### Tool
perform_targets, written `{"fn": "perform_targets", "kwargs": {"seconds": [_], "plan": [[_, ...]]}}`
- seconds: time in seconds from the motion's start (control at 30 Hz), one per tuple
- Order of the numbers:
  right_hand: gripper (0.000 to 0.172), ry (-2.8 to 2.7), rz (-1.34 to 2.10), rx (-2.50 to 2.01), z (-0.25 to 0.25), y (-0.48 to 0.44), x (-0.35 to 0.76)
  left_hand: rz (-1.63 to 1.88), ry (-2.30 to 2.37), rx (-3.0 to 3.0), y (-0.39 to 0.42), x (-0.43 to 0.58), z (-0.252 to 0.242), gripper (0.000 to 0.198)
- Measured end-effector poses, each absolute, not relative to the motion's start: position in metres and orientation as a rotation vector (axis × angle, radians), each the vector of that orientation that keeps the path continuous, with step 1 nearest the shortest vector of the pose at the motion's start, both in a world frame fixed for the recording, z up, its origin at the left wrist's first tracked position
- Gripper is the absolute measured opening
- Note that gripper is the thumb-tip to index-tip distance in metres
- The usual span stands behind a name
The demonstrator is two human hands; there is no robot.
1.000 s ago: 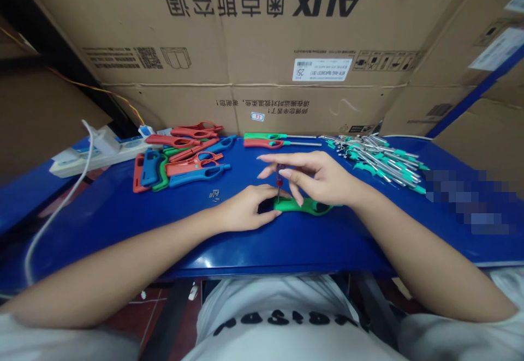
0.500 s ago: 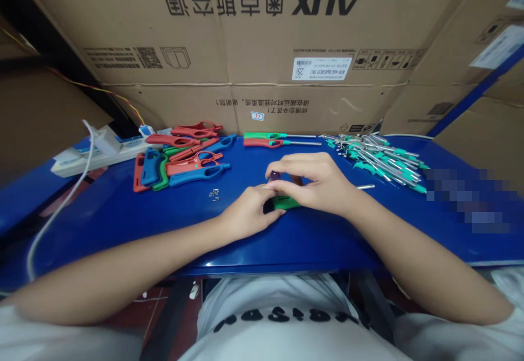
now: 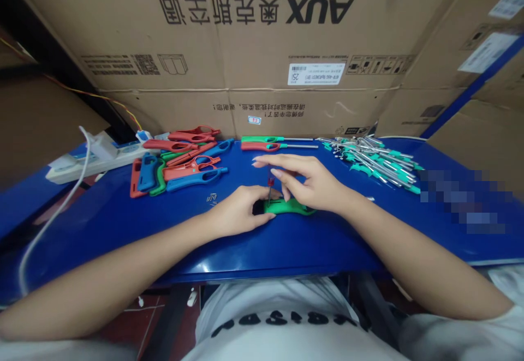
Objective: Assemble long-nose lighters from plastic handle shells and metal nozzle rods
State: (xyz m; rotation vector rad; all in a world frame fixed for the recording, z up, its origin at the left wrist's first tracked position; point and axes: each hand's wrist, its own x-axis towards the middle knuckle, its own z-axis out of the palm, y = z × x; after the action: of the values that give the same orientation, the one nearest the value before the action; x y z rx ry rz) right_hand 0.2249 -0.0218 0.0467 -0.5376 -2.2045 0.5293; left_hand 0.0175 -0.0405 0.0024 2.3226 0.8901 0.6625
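A green plastic lighter handle lies flat on the blue table in front of me. My left hand is closed round its left end and presses it down. My right hand pinches a small red-handled screwdriver that stands upright on the handle, with the other fingers stretched out to the left.
A heap of red, blue and green handle shells lies at the back left, and several small screws sit near it. Two finished lighters lie at the back middle, a pile of metal-tube inserts at the back right. A power strip and cardboard boxes stand behind.
Half a second ago my right hand was curled over the green handle, covering it. Now its fingers are stretched out again and the screwdriver stands upright on the handle.
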Motion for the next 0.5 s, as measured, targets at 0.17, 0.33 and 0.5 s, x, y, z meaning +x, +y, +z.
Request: {"fn": "perform_targets", "kwargs": {"seconds": [0.17,0.33,0.5], "plan": [[0.034,-2.138,0.777,-0.515,0.0445,-0.0256,0.2226,0.604,0.798,2.295,-0.0352,0.0143,0.0018,0.028],[0.029,-2.18,0.669,-0.508,0.0474,-0.0274,0.2221,0.617,0.848,2.337,-0.0352,0.0149,0.0016,0.018],[0.028,-2.25,0.48,-0.493,0.0519,-0.0302,0.2212,0.679,0.92,2.289,-0.0395,0.0188,0.0013,0.015]]}}
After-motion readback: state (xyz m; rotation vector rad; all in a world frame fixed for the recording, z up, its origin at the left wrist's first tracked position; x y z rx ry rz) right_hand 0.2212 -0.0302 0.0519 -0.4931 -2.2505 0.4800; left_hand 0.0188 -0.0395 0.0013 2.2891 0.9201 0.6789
